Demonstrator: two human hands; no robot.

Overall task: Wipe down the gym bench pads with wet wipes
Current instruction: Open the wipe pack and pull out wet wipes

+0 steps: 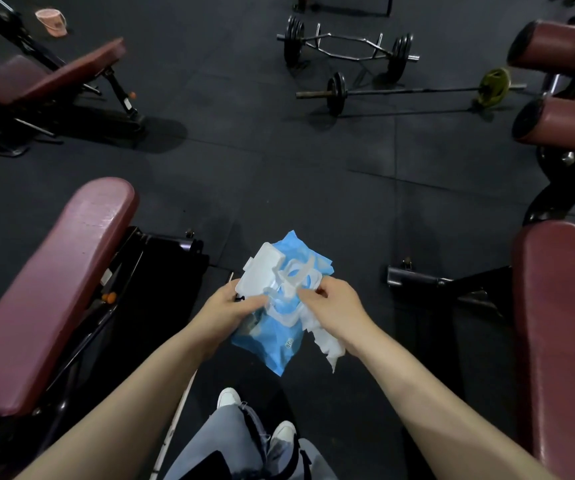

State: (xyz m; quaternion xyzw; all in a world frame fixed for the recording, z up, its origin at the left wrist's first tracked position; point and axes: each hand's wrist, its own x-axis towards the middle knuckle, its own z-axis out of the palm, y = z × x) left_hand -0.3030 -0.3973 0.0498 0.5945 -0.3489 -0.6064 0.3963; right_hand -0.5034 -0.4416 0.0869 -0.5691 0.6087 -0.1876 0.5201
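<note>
A blue pack of wet wipes point(281, 348) with its white plastic lid point(260, 271) flipped open is held in front of me above the dark floor. My left hand point(229, 308) grips the pack from the left, near the lid. My right hand point(334, 306) pinches a white wipe point(326, 341) at the pack's opening, and the wipe hangs down below the hand. A maroon bench pad point(54, 292) lies to my left, and another maroon bench pad point(563, 334) stands at the right edge.
A third maroon bench point(47, 76) stands far left. A hex bar point(346, 48) and a barbell point(407, 91) with plates lie on the black rubber floor ahead. Two maroon roller pads point(563, 84) jut in at top right. A pink bucket point(52, 22) sits top left.
</note>
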